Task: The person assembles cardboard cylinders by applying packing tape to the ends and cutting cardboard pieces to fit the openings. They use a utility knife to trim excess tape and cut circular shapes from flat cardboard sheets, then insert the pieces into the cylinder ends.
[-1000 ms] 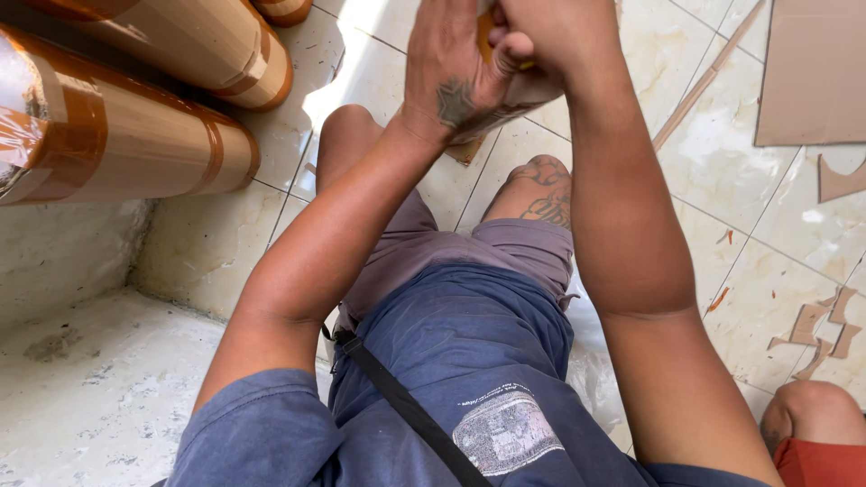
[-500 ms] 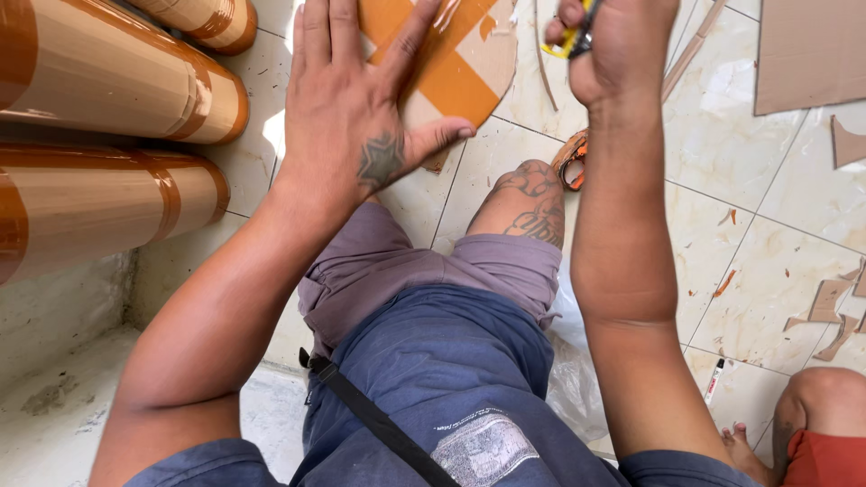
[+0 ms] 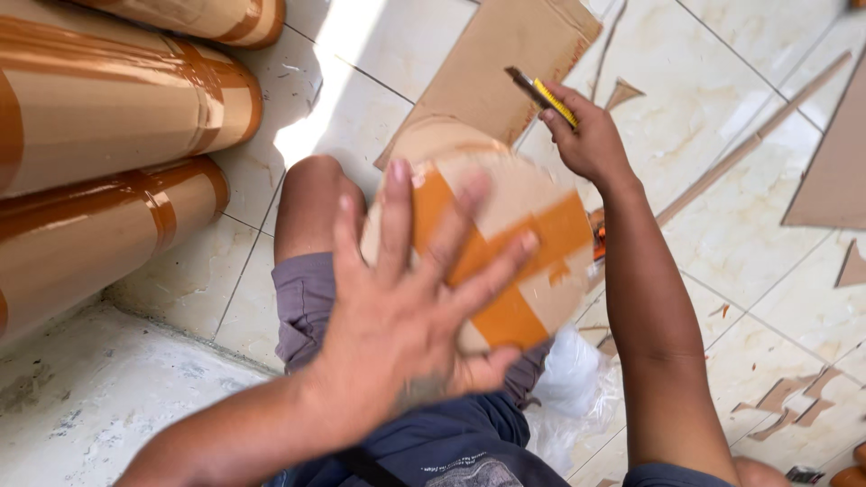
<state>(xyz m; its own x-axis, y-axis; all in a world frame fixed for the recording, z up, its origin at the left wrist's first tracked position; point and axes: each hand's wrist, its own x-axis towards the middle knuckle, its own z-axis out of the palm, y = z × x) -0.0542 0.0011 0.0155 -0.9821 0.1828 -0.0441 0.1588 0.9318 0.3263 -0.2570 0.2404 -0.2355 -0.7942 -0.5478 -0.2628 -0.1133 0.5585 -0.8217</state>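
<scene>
Fingers (image 3: 397, 216) of the left hand (image 3: 406, 334), spread wide and flat, press on a round cardboard disc (image 3: 505, 234) crossed by orange-brown tape strips; the thumb hooks under the disc's near edge, so the hand is open rather than closed around it. Disc rests over the person's lap, above the raised knee (image 3: 311, 194) and the grey shorts (image 3: 302, 307), tilted slightly toward the camera. Right hand (image 3: 586, 140), fingers curled shut around a yellow-and-black utility knife (image 3: 541, 95), holds the tool just beyond the disc's far edge, apart from it, blade end pointing up and to the left. Behind both hands: a flat cardboard sheet (image 3: 505, 54) lying on the pale tiled floor (image 3: 722, 225), with thin cardboard strips and offcuts (image 3: 785, 406) scattered to the right. Crumpled white plastic (image 3: 568, 370) sits beside the right forearm. At far left, large taped cardboard rolls (image 3: 108, 117) lie stacked side by side against a rough concrete step (image 3: 90, 406). Dark blue shirt (image 3: 433, 451) fills the bottom edge.
</scene>
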